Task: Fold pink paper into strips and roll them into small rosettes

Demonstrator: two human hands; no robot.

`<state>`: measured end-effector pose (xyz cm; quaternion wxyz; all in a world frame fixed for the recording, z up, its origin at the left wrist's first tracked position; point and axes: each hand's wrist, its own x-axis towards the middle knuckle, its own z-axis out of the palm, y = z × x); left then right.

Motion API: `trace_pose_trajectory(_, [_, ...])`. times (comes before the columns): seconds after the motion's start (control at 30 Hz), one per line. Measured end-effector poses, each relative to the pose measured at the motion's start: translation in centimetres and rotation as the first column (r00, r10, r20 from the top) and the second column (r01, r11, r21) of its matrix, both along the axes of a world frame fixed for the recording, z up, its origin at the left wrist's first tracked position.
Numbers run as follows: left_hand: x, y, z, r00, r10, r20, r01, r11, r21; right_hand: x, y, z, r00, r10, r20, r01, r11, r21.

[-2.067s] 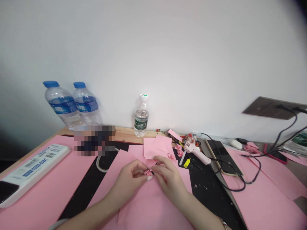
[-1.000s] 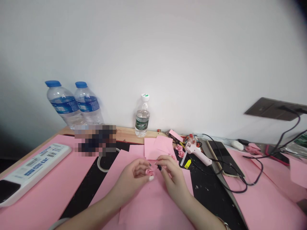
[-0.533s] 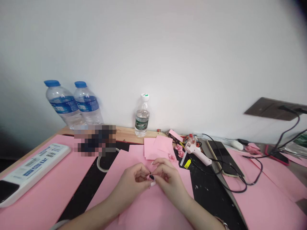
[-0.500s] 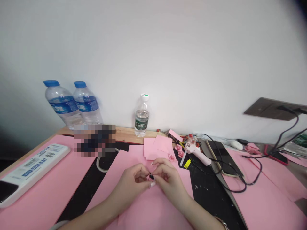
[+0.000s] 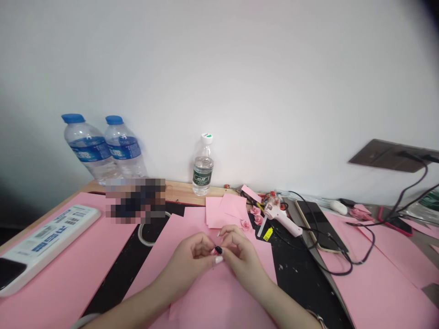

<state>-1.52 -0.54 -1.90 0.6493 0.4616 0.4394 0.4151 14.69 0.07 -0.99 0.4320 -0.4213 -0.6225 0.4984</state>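
Over the pink paper sheets [image 5: 219,297] my left hand [image 5: 192,253] and my right hand [image 5: 242,253] meet fingertip to fingertip. Between them they pinch a small piece of pink paper [image 5: 214,251], mostly covered by the fingers, so its shape is hard to make out. Both hands are closed, with thumbs and forefingers pressed together. Just beyond the right hand lie small pink squares of paper [image 5: 216,212] and several pink paper roses [image 5: 245,225]. A pale pink glue gun [image 5: 283,219] rests to the right of the roses.
Water bottles [image 5: 202,176] stand along the wall. At left are a long white box [image 5: 51,244] and a roll of tape [image 5: 140,235]. On the right, black cables [image 5: 334,273] cross a phone [image 5: 320,224] and run toward a wall socket [image 5: 387,155]. More pink sheets [image 5: 380,274] lie there.
The fingertips have shifted slightly around the small pink paper, and a dark-nailed fingertip now shows further right. Both hands stay in nearly the same place.
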Motion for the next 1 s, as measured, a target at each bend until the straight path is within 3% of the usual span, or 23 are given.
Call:
trace_pose_trajectory(0.33, [0.4,-0.4,0.3,0.989,-0.035,0.142,0.049,0.995,-0.092,-0.3,-0.1,0.5,0.999,0.014,-0.04,-0.014,1.0,-0.005])
trace_pose_trajectory(0.67, [0.5,-0.6,0.9,0.996,0.039,0.074,-0.035,0.998,-0.059,-0.4,0.2,0.4,0.997,-0.002,-0.082,-0.005,0.996,-0.085])
trace_pose_trajectory(1.0, [0.4,-0.7,1.1,0.999,0.035,-0.039,-0.036,0.999,-0.02,-0.1,0.4,0.3,0.998,-0.008,-0.055,0.002,0.993,-0.119])
